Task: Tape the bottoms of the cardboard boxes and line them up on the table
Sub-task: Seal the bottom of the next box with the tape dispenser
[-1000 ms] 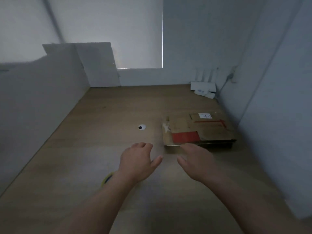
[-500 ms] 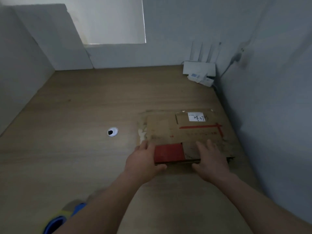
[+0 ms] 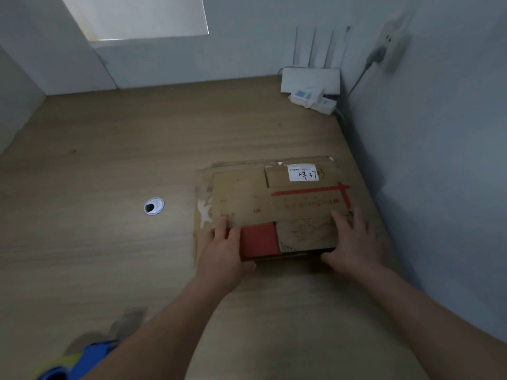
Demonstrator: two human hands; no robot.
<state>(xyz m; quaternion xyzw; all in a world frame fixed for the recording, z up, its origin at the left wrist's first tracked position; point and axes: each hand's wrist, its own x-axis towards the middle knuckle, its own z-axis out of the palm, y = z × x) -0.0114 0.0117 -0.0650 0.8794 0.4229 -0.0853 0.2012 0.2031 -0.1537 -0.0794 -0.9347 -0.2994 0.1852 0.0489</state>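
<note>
A stack of flattened cardboard boxes (image 3: 274, 198) lies on the wooden table (image 3: 109, 160) near the right wall. The top one carries a red patch, red stripes and a white label with handwriting. My left hand (image 3: 222, 253) grips the near left edge of the top box, fingers on top and thumb under the front edge. My right hand (image 3: 349, 242) grips the near right edge the same way. A blue and yellow tape dispenser (image 3: 71, 363) sits at the near left, partly cut off by the frame.
A round cable grommet (image 3: 153, 206) is set in the table left of the boxes. A white router with antennas (image 3: 311, 80) and small white devices stand in the far right corner. White partition walls (image 3: 439, 160) close in the table on the right, back and left.
Both hands reached forward from mid-table to the stack and took hold of its near edge. The view tilted down and closer, bringing the tape dispenser into sight.
</note>
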